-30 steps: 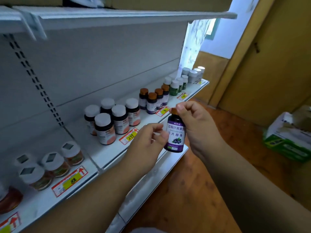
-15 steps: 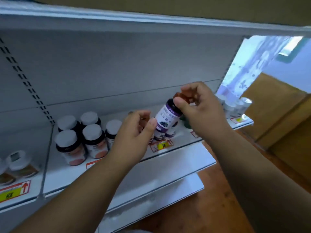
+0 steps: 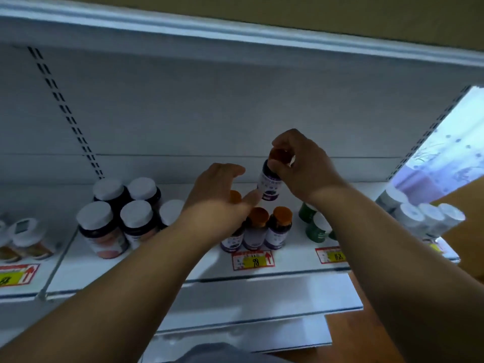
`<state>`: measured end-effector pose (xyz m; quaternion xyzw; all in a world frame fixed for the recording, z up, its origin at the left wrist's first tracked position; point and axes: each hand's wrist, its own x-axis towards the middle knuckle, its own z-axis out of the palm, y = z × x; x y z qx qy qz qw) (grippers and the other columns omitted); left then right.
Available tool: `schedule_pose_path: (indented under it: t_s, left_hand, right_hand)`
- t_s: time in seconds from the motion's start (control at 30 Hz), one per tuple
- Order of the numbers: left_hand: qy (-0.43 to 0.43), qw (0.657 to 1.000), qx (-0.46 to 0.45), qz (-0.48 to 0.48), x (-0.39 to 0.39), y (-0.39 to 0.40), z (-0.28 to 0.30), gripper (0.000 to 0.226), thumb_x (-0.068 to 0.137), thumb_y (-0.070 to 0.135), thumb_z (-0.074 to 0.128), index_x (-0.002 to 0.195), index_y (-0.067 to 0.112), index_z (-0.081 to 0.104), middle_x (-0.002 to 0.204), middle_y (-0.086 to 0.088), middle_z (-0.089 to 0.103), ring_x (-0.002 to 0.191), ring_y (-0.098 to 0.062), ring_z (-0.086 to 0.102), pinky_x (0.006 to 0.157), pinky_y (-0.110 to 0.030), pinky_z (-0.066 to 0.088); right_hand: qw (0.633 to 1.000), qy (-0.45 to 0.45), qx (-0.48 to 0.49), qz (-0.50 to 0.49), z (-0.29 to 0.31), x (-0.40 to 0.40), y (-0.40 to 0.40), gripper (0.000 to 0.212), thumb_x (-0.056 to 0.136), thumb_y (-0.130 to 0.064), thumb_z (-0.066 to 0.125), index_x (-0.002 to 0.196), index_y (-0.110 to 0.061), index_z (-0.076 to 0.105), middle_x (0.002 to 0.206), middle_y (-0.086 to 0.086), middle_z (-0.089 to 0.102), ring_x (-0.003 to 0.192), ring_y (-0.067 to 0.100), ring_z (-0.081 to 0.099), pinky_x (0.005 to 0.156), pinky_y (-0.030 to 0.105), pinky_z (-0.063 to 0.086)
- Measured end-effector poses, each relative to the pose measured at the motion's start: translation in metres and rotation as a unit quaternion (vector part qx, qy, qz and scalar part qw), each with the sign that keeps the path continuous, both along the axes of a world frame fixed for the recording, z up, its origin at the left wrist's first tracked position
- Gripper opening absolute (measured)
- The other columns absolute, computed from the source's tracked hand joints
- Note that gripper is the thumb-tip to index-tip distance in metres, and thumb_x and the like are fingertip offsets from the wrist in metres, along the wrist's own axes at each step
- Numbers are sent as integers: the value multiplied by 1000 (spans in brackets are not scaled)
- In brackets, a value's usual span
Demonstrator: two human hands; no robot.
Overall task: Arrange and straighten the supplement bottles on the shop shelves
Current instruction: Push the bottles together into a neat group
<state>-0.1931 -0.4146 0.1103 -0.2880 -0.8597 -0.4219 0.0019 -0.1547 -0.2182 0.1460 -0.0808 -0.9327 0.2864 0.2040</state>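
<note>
My right hand grips a small purple-labelled bottle by its orange cap and holds it above the back of the shelf. Below it stands a cluster of matching orange-capped purple bottles behind a price tag marked 98. My left hand hovers over that cluster with fingers relaxed, its thumb near the held bottle's base. It hides part of the cluster.
Several larger white-capped dark bottles stand to the left, green bottles to the right, white bottles at the far right. Low jars sit at the far left. An upper shelf overhangs. Wooden floor lies below.
My right hand has carried the purple bottle up and back over the shelf, more upright now. My left hand has let go of it and spread over the cluster. My view has swung towards the shelf.
</note>
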Motion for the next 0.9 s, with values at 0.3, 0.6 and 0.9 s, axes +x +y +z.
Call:
schedule_pose_path:
  t_s: [0.3,0.6,0.9]
  left_hand:
    - [3,991,87,99,7,11,-20,36,88,43,59,121,31,55,107,20,49,94,17,46,69,3,33]
    - [-3,986,100,136,13,12,-26,32,91,42,57,121,32,55,105,24,49,99,11,48,71,-1,35]
    - [-1,988,82,131,18,12,-24,35,92,39,57,125,27,55,110,17,49,98,12,47,75,-7,35]
  right_hand:
    - [983,-112,4,143,-38,-31,15,33,83,-23,65,113,-29,53,91,-20,60,83,-3,56,62,14,40]
    - [961,-200,14,190,-59,-45,7,36,76,-22,68,106,-32,53,95,-15,63,86,5,59,64,22,45]
    - [956,-217,47,194,-55,-45,4,21,82,-23,63,99,-31,54,90,-15,56,83,9,55,61,22,37]
